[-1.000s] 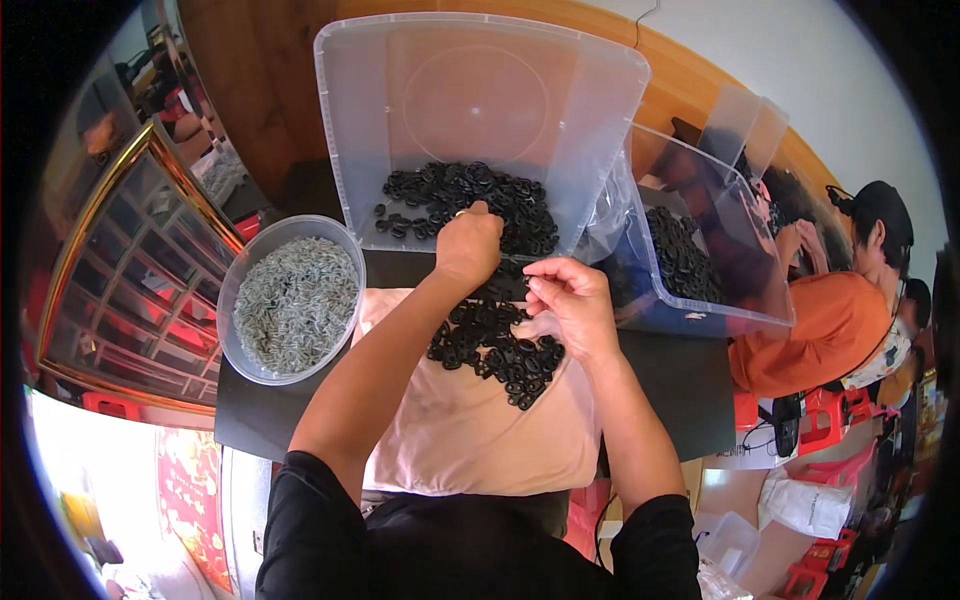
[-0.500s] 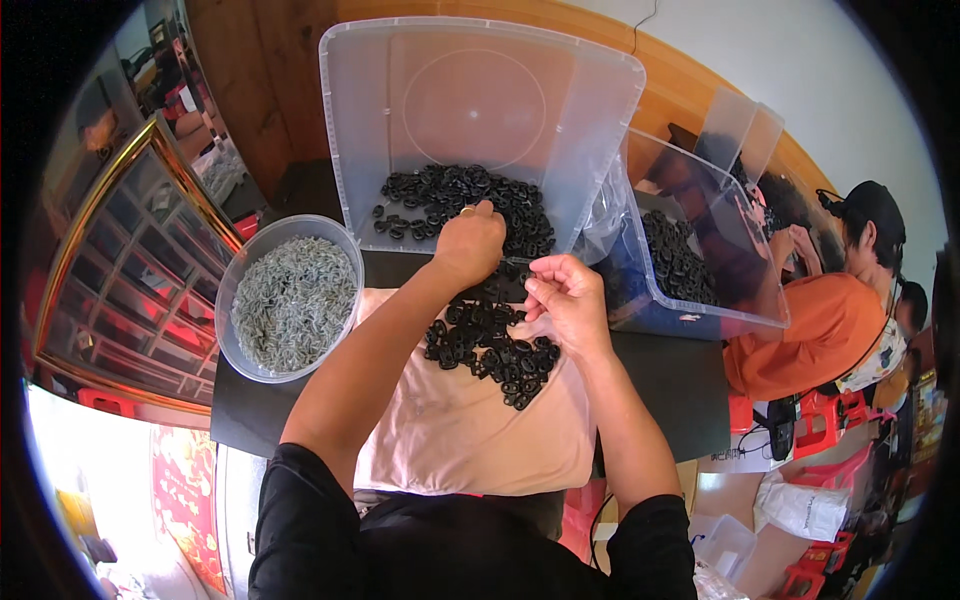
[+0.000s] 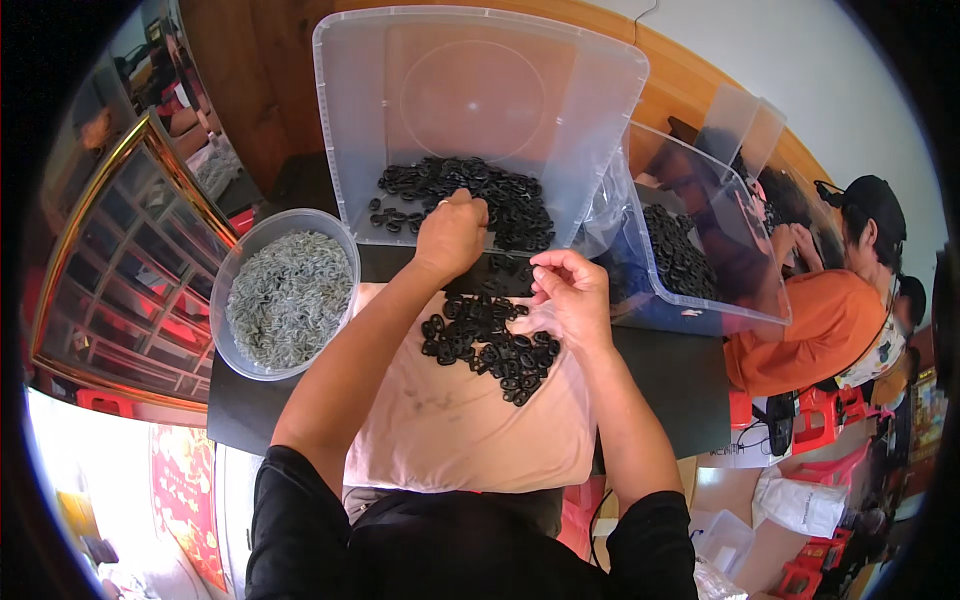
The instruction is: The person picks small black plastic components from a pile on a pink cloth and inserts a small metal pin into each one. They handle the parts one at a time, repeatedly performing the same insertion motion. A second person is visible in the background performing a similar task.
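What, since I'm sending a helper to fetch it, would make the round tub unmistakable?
Find the dark table before the person. At its left end, left of the pale cloth, stands the translucent round tub. Its neighbours are box-shaped bins holding black pieces; this one alone is round and filled with small greyish pieces.

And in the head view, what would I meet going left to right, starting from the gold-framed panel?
Gold-framed panel, round clear tub, left hand, right hand, clear bin on the right, co-worker's black cap.
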Tool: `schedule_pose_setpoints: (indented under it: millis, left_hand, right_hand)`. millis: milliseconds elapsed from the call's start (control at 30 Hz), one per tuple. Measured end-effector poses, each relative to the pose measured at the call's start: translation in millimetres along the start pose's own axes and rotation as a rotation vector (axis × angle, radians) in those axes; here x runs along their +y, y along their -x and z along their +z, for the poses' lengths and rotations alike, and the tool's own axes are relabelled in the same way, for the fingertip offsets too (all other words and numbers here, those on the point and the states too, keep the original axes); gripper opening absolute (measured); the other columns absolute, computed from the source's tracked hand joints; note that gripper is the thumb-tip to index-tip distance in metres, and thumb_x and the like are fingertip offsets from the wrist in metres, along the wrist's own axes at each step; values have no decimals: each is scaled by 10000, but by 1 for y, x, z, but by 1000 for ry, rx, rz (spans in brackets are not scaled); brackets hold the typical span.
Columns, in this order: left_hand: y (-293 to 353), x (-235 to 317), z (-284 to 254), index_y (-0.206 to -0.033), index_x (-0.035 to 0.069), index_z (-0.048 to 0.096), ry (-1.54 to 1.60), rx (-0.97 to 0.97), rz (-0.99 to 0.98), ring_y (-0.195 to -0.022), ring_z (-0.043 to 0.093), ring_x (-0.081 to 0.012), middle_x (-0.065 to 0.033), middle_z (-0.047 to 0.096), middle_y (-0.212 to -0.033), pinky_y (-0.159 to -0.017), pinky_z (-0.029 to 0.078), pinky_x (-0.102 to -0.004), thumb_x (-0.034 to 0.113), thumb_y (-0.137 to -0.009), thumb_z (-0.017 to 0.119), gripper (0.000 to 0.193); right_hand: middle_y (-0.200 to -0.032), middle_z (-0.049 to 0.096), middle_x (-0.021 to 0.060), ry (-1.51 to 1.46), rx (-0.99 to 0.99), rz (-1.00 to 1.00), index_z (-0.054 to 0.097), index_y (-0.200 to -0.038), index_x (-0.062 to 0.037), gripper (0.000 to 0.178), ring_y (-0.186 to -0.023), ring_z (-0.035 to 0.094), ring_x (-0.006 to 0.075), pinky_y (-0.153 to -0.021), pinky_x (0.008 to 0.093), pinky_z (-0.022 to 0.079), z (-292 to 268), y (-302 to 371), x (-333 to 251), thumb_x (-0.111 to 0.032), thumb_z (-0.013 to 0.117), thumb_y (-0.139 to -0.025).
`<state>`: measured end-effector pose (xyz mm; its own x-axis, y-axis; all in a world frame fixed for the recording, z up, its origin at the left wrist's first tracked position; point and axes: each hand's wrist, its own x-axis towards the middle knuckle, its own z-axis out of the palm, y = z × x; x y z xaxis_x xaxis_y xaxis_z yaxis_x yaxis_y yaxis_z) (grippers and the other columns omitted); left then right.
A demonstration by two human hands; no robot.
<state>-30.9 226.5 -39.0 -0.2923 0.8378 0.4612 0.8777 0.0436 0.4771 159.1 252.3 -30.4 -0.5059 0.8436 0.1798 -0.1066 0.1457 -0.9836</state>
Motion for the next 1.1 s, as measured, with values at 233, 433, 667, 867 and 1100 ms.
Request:
schedule_pose_setpoints:
  millis: [233,433,667,867,1100]
  left_hand:
    - [-9,-8,-1,-719,71,603,-67,-84,-47,-834,583,-304,-104,560,-823,-702,469,-409,121,-699,674,89]
    - [-12,4,5,-757,78,595,-120,-87,-30,-858,581,-298,-100,556,-843,-707,472,-413,121,-678,700,138]
    - [-19,10,15,-768,77,596,-265,-80,-32,-881,580,-293,-106,556,-866,-717,490,-401,87,-686,667,108]
    - [-20,12,25,-754,54,607,-614,12,245,-867,575,-240,-76,549,-853,-697,503,-356,111,-719,590,68]
    - [-22,16,20,-730,55,615,-800,-152,476,-872,571,-233,-72,546,-851,-681,499,-348,123,-727,572,81]
  right_hand:
    - [-739,596,55,-40,-42,88,615,-921,17,93,-619,592,101,-492,218,505,2,1,-4,24,560,-846]
    - [-706,584,42,-13,-55,68,620,-934,16,114,-574,572,85,-464,210,495,1,1,0,29,551,-844]
    - [-699,578,40,-24,-12,36,620,-939,23,127,-565,559,79,-470,213,502,2,0,1,49,552,-835]
    - [-734,588,48,3,-31,46,617,-969,36,138,-594,573,91,-512,226,521,0,-1,2,31,556,-845]
    - [-726,583,47,-5,-30,43,617,-969,35,139,-587,569,92,-506,227,516,1,0,2,29,557,-845]
